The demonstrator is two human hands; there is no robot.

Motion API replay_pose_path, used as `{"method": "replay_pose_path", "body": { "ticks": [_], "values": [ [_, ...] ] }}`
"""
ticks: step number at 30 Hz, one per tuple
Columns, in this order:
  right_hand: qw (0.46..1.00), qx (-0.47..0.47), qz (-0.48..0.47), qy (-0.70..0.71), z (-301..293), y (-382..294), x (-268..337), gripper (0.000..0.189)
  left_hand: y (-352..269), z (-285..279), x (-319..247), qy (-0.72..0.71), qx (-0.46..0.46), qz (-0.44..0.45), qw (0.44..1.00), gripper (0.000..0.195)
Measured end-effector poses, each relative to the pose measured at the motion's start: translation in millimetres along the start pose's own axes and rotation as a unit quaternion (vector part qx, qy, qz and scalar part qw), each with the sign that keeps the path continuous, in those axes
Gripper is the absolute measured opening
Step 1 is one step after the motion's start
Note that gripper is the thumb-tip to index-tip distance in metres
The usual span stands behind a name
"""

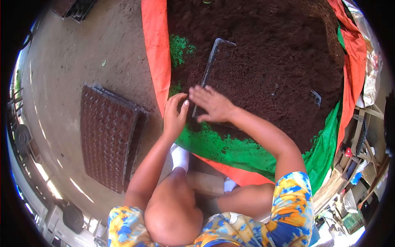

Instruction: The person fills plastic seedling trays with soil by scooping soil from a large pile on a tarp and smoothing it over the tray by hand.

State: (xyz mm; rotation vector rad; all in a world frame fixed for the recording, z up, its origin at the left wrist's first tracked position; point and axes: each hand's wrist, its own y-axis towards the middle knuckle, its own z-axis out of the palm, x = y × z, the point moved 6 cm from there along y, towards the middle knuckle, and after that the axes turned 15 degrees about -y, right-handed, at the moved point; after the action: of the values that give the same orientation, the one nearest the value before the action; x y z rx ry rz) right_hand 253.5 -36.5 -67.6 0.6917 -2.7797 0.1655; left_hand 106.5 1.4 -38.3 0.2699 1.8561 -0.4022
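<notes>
A plastic seedling tray (213, 58) lies on a green and orange tarpaulin, mostly buried under dark brown soil (271, 61); only its left rim, part of its far edge and a corner show. Over the tray's near left part is my right hand (213, 103), palm down with fingers spread, slightly blurred and holding nothing that I can see. My left hand (176, 114) is just left of it, by the tray's left edge, thumb and fingers curved apart around a gap. A small piece of tray rim (316, 98) pokes out of the soil at the right.
Left of the tarpaulin's orange border (157, 52), a stack of soil-filled seedling trays (108, 139) rests on the bare ground. More trays (74, 9) are at the top left. My feet and a wooden block (205, 182) are at the tarpaulin's near edge. Wooden framing stands at the right.
</notes>
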Motion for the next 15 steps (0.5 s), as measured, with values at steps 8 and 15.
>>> {"method": "replay_pose_path", "body": {
  "ticks": [8, 15],
  "values": [
    [0.853, -0.213, 0.446, -0.164, -66.1, 50.8, -138.3, 0.078, -6.2, 50.6, 66.7, -0.177, 0.090, -0.203, 0.959, 0.043],
    [0.872, -0.145, 0.455, -0.110, -57.7, -35.7, -138.8, 0.068, 15.9, 53.7, 65.5, -0.111, 0.154, -0.263, 0.946, 0.026]
  ]
}}
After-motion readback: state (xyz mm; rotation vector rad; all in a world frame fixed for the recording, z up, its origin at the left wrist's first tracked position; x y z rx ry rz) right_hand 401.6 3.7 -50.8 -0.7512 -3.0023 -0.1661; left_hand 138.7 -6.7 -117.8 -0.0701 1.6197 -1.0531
